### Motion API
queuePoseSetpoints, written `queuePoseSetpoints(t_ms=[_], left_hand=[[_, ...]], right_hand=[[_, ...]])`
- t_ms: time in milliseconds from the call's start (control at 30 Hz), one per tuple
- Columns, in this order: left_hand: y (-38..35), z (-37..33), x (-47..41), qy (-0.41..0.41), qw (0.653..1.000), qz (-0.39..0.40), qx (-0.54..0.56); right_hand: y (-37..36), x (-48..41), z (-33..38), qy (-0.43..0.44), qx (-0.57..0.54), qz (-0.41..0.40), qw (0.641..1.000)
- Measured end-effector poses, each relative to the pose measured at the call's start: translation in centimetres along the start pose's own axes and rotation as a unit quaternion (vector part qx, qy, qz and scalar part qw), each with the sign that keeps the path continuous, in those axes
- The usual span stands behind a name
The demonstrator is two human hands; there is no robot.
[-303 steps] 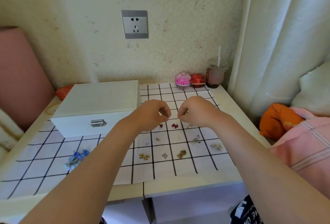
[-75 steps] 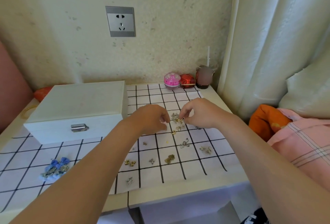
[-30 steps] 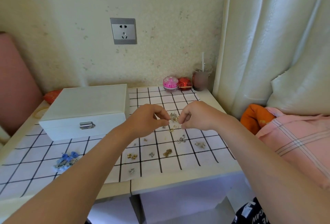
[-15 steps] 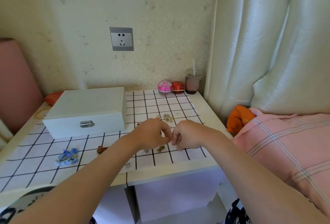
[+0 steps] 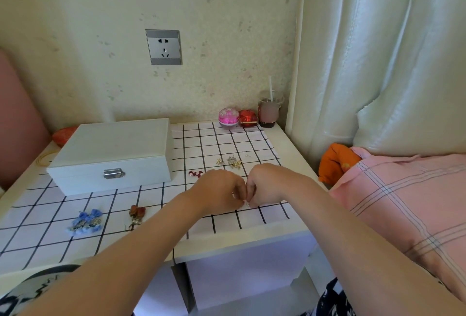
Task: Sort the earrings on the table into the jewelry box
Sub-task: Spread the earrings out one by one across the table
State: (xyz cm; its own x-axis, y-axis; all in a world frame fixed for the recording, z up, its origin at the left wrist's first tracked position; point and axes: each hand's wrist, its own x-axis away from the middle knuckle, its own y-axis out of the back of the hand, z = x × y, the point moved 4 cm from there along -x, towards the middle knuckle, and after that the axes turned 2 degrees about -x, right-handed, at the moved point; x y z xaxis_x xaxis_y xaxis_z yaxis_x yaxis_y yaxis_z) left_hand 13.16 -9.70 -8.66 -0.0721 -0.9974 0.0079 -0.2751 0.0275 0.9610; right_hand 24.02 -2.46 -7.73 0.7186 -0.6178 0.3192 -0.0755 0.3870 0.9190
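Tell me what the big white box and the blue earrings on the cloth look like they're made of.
The jewelry box looks like white-painted wood: matte, faint grain, with a shiny metal clasp. The blue earrings seem to be soft fabric bows with small metallic parts; too small to be sure.

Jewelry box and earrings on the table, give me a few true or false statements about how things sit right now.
1. The jewelry box is closed. True.
2. The blue earrings lie inside the box. False: they lie on the checked cloth in front of it.
3. The left hand and right hand meet over the cloth. True.
4. The cup with a straw stands at the table's front edge. False: it stands at the back, by the wall.
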Motion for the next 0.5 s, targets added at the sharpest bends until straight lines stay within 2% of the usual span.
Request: queuePoseSetpoints(t_ms=[200,367,433,500], left_hand=[[1.5,1.3,-0.4,0.015,0.998,0.003,0.067],[4.6,4.9,-1.4,0.071,0.987,-0.079,0.121],[5.1,6.1,-1.9,0.091,0.986,-0.085,0.112],[4.7,6.8,-2.5,0.099,0.991,-0.051,0.07]], right_hand=[[1.5,0.2,-0.8,0.022,-0.078,-0.009,0.997],[3.4,-1.4,-2.8,0.012,-0.153,-0.126,0.98],[3.3,-2.5,-2.7,0.019,-0.161,-0.14,0.977],[2.8,-3.5,-2.1,0.036,-0.156,-0.123,0.979]])
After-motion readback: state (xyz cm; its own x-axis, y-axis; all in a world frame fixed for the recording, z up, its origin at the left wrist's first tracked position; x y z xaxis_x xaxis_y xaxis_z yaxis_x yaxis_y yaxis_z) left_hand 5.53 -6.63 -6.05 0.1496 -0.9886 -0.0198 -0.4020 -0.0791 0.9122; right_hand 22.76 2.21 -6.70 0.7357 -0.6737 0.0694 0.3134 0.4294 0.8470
